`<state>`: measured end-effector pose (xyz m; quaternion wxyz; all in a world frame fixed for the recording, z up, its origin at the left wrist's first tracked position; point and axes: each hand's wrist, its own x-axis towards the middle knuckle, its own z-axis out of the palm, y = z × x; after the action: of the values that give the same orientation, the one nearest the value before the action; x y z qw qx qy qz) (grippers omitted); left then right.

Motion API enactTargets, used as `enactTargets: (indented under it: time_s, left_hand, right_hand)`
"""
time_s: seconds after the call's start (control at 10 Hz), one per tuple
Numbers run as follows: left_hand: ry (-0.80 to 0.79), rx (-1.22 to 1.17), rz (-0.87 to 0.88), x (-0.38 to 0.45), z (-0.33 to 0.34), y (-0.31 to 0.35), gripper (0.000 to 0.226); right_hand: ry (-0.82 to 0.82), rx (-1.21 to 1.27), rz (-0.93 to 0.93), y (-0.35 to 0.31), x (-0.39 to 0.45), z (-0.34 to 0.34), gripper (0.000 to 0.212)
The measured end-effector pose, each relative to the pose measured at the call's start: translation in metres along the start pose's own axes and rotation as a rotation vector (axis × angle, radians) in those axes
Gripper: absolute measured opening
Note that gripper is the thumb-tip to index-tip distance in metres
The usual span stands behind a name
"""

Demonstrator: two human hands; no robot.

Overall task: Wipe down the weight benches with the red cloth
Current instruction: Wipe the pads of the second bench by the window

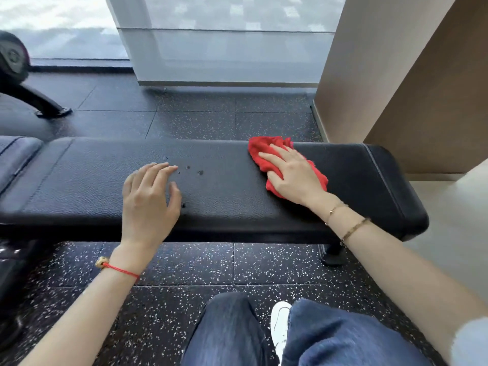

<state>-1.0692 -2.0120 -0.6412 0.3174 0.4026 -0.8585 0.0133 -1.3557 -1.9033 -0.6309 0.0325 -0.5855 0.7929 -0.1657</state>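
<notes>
While the right hand (291, 175) lies flat on the red cloth (266, 154), fingers straight and spread, it presses the cloth onto the black padded weight bench (224, 196), the worktop here. Grip on that side: not closed, no pinch, palm and fingers simply bear down. Cloth sits right of centre in the frame, on the far half of the pad near its right end, bunched, with edges showing past the fingertips and beside the wrist. Left hand (149, 196) is at centre-left, over the pad; fingers loosely bent and apart, holding nothing; fingertips look to be at the pad surface, contact cannot be confirmed. Hands are well apart. Small nicks (194, 170) in the upholstery lie between them, just beside the left fingertips. Red string bracelet (120, 269) on the left wrist, thin gold bracelets (348, 225) on the right. Bench runs left to right across mid-frame; a second grey-blue pad (15, 154) adjoins it at the left edge. Speckled black rubber floor (184, 265) below and behind. Jeans (330, 339) and a white shoe (280, 326) at the bottom. Machine leg (39, 101) upper left, beige wall (396, 75) upper right.
</notes>
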Motion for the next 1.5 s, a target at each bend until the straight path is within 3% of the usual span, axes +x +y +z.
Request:
enactTargets:
  time_s: [0.1, 0.3, 0.5, 0.6, 0.8, 0.9, 1.1, 1.2, 1.3, 1.4, 1.5]
  left_hand:
    - [-0.027, 0.048, -0.041, 0.003, -0.002, -0.033, 0.038]
    - [-0.083, 0.035, -0.085, 0.008, 0.009, -0.058, 0.036]
    - [-0.098, -0.042, -0.134, 0.006, 0.016, -0.062, 0.038]
    - [-0.091, -0.059, -0.146, 0.005, 0.016, -0.064, 0.037]
    - [-0.073, -0.085, -0.147, 0.006, 0.015, -0.065, 0.037]
    - [-0.067, -0.090, -0.150, 0.006, 0.016, -0.066, 0.037]
    - [-0.068, -0.077, -0.150, 0.005, 0.019, -0.068, 0.035]
    - [-0.058, -0.074, -0.149, 0.006, 0.019, -0.068, 0.035]
    - [-0.047, -0.072, -0.140, 0.006, 0.018, -0.067, 0.036]
    - [-0.037, -0.080, -0.133, 0.005, 0.017, -0.067, 0.036]
    - [-0.035, -0.090, -0.138, 0.005, 0.017, -0.067, 0.035]
  right_hand:
    - [-0.032, -0.008, -0.023, -0.035, 0.033, 0.016, 0.050]
    - [-0.082, 0.067, -0.362, -0.087, -0.004, 0.030, 0.050]
    - [-0.050, 0.013, -0.124, -0.061, 0.042, 0.024, 0.049]
    - [-0.053, 0.002, -0.087, -0.090, 0.078, 0.038, 0.049]
    - [-0.046, 0.012, -0.337, -0.136, 0.069, 0.055, 0.048]
    - [-0.048, 0.017, -0.358, -0.112, 0.059, 0.049, 0.049]
    - [-0.060, -0.021, -0.123, -0.100, 0.101, 0.046, 0.049]
    - [-0.082, -0.005, -0.163, -0.133, 0.108, 0.058, 0.050]
    - [-0.096, 0.034, -0.343, -0.158, 0.084, 0.065, 0.050]
    - [-0.099, 0.085, -0.448, -0.150, 0.062, 0.059, 0.049]
    - [-0.108, 0.069, -0.390, -0.127, 0.066, 0.053, 0.050]
